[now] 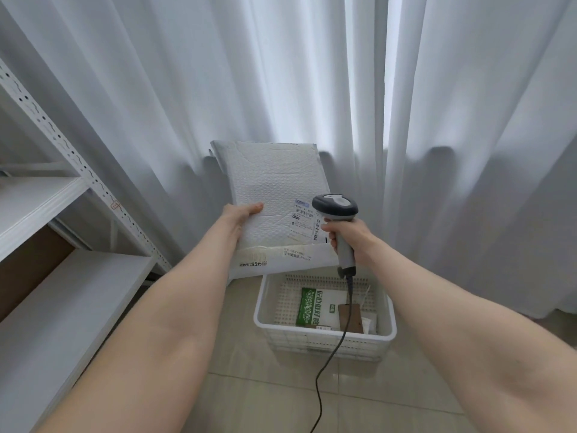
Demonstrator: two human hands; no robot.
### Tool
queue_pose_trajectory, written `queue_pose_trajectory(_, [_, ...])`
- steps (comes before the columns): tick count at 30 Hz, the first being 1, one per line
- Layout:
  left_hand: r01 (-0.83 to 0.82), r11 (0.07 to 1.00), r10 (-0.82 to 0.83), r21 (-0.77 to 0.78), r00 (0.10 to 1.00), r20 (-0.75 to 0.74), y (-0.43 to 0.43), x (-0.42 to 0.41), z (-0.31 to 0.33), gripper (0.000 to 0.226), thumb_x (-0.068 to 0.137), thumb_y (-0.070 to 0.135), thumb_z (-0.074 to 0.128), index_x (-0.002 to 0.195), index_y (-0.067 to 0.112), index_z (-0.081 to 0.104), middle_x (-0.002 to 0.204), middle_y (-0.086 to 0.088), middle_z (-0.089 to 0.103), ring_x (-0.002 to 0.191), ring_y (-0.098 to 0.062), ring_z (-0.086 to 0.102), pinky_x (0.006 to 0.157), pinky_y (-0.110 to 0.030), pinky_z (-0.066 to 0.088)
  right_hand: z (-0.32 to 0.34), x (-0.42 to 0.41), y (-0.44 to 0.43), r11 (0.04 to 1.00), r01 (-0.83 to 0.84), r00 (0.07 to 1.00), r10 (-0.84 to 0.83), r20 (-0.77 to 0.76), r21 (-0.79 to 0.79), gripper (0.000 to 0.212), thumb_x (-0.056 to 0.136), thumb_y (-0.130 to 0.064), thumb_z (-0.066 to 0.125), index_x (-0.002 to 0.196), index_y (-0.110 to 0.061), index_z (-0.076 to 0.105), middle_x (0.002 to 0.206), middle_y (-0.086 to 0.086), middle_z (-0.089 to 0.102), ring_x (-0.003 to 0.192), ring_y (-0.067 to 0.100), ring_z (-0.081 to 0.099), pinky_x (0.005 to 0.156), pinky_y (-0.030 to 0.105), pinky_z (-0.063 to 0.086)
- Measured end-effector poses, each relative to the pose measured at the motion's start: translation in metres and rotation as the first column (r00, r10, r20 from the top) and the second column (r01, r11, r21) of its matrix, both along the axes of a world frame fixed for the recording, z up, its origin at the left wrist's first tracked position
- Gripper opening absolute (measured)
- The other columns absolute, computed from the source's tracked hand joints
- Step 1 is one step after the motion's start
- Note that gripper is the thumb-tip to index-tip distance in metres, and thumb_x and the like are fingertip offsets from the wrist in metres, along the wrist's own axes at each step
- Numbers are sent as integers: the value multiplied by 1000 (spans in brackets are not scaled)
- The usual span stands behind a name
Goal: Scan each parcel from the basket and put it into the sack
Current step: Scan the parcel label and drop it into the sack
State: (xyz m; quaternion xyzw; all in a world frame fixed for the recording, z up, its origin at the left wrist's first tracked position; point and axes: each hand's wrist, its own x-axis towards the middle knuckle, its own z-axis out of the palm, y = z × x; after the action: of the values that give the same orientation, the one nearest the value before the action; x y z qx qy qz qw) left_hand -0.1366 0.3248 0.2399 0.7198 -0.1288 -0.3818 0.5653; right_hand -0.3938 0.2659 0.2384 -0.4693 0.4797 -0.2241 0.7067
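- The left hand (243, 214) grips the white padded parcel (271, 189) at its 9 o'clock edge, with the thumb lying across the front face.
- The right hand (349, 236) is wrapped round the handle of the grey barcode scanner (335, 207). The scanner's head sits at the parcel's 4 o'clock, just beside the printed label (304, 220).
- The parcel is held upright in the air, slightly tilted, above the basket.
- A dark cable (317, 385) drops from the scanner's butt toward 6 o'clock, passing over the basket and onto the tiled floor (249, 401).
- The white slatted basket (296, 339) stands on the floor at the parcel's 5 o'clock. It holds a green-and-white packet (318, 307), with a flat brown item (351, 318) at the packet's 3 o'clock.
- White metal shelving (40, 207) stands at 9 o'clock.
- A white curtain (312, 73) hangs at 12 o'clock, farthest back.
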Motion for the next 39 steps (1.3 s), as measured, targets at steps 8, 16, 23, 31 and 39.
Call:
queue_pose_trajectory(8, [-121,993,121,13,991,54,7,-25,19,89,58,26,92,129,-4,48,131,-17,56,118,-33,55,103,-45,43,7,-6,5,999,-9,994,5,110,36,8,86,-10,67,89,-9,60,58,5,53,46,15,46,47,24,42])
queue_pose_trajectory(16, [-178,983,172,49,980,103,7,-44,28,75,82,26,76,138,-3,36,144,-16,43,132,-31,42,107,-39,34,16,-8,9,1000,-20,996,19,83,11,8,89,-13,65,92,-9,58,60,9,57,44,15,44,45,22,39])
queue_pose_trajectory(23, [-197,980,193,32,975,109,11,-45,28,74,82,26,76,137,-4,37,143,-16,44,131,-30,44,109,-40,34,20,-10,10,1000,-11,997,10,81,14,9,89,-14,65,88,-8,58,64,9,61,45,14,46,44,22,41])
queue_pose_trajectory(31, [-227,974,226,-7,967,118,15,-43,26,69,82,23,76,135,-4,39,138,-16,48,125,-29,49,103,-36,40,30,-11,9,997,-71,996,70,56,19,12,88,-11,59,78,-10,54,61,7,57,46,15,47,45,23,42])
queue_pose_trajectory(39, [-254,967,254,-19,958,131,16,-45,26,62,83,21,75,131,-4,43,135,-14,52,122,-27,51,98,-31,40,41,-4,13,995,-95,995,95,27,15,14,89,-8,53,75,-10,51,60,6,50,47,14,44,44,22,40])
